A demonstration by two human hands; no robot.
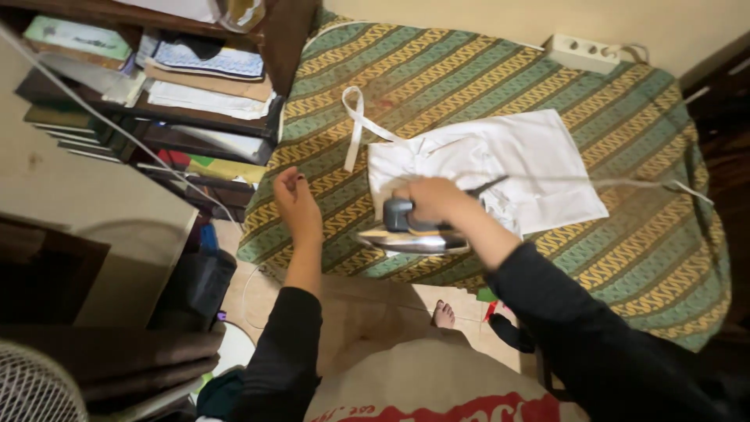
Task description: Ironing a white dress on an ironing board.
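**Ironing a white cloth: early stage, most of the surface still creased**

Gripping the handle of the iron, the right hand is closing its fingers fully around it. The iron is sitting at the near-left edge of the white cloth, its soleplate partly on the cloth and partly on the green-and-yellow patterned cover of the table. The left hand is hovering beside the table's near-left edge, fingers loosely curled and holding nothing.

The cloth is lying near the middle of the cover, its white strap trailing to the far left. Folds and bunching are showing along the left side, next to the iron; the right portion is looking flatter. Judging from this, pressing is under way but far from complete. The iron's cord is crossing over the cloth toward the right.
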